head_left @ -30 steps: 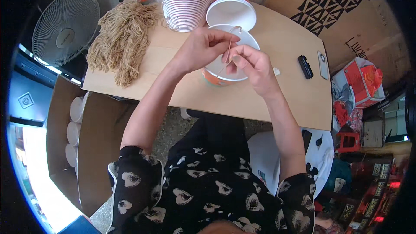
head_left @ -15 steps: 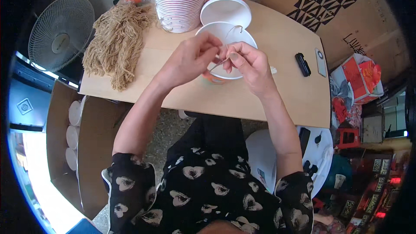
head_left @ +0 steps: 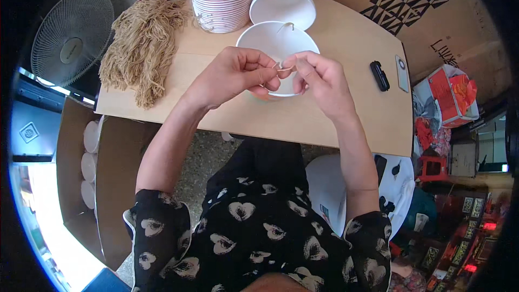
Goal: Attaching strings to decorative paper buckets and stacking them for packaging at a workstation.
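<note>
Over a white-lined paper bucket (head_left: 259,42) on the table, my left hand (head_left: 230,78) and my right hand (head_left: 327,86) meet with fingertips nearly touching. A thin tan string (head_left: 284,70) runs between them, pinched by both hands. Another bit of string (head_left: 287,25) lies over the bucket's far rim; whether it is the same piece, I cannot tell. My hands hide the near part of the bucket, and a little of its orange outside shows below them. To the left lies a thick bundle of tan strings (head_left: 145,43).
Behind stand a tall stack of white buckets (head_left: 223,1) and a tilted orange-and-white bucket (head_left: 284,11). A black object (head_left: 379,76) and a pale flat device (head_left: 401,73) lie at the table's right. A fan (head_left: 72,40) and an open carton (head_left: 121,184) are left.
My fingertips have shifted their hold on the string; my right hand has turned and moved slightly right. The whole view has shifted a little.
</note>
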### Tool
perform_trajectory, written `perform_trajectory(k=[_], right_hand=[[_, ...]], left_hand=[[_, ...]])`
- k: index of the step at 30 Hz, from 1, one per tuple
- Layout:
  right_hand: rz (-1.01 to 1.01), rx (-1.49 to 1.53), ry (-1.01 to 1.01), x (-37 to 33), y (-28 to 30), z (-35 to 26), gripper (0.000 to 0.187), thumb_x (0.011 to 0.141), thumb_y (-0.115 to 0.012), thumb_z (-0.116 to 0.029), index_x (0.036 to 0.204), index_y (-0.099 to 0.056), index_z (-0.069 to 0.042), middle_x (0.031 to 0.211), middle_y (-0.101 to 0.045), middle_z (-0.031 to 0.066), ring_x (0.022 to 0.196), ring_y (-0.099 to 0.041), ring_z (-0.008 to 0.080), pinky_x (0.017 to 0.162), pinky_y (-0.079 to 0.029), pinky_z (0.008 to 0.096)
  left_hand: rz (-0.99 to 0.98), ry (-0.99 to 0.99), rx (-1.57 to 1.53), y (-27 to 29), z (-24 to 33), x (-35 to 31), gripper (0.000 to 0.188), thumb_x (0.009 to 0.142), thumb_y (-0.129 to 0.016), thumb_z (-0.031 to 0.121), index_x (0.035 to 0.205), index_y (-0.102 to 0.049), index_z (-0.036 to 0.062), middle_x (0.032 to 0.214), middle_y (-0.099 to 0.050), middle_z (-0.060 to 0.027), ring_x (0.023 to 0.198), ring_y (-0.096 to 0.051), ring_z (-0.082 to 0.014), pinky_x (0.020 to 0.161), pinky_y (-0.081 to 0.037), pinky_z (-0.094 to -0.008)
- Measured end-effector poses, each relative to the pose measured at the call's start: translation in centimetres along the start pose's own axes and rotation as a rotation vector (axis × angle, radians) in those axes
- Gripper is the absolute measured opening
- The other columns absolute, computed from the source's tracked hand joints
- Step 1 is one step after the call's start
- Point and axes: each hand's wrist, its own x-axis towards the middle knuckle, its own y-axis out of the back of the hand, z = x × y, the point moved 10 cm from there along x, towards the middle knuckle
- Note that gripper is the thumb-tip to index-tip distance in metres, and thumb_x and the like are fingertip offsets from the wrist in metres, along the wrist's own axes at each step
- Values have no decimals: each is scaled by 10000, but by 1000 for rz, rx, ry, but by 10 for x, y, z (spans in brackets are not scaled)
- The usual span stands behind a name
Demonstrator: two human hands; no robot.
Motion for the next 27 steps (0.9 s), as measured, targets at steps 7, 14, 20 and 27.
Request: perform_trajectory(k=[7,14,20,27], right_hand=[[-191,-194,-118,8,-5,8,362,1020,-510,-299,873,-616,15,688,-546,-5,593,-446,44,538,-379,221],[-119,-171,-34,7,-7,5,209,971,-570,-147,831,-606,4,692,-536,-29,627,-461,36,565,-383,216],[13,-129,138,8,-1,-8,29,890,-647,-19,899,-637,6,812,-637,4,716,-554,39,644,-454,214],[-83,33,-18,16,-9,-2,57,915,-648,-57,946,-634,-11,810,-668,30,676,-580,47,599,-452,198]], left_hand=[[4,-26,4,3,4,7,184,947,-640,129,998,-658,-47,852,-699,-84,774,-667,-107,713,-561,-230],[-11,-15,29,10,2,8,199,944,-646,131,1018,-670,-51,863,-704,-84,794,-673,-112,740,-559,-235],[-63,19,-45,14,2,2,211,941,-643,121,1055,-674,-54,896,-710,-91,838,-679,-123,800,-563,-244],[-151,-32,20,10,5,2,232,947,-622,92,1144,-658,-25,956,-716,-86,912,-679,-135,857,-555,-268]])
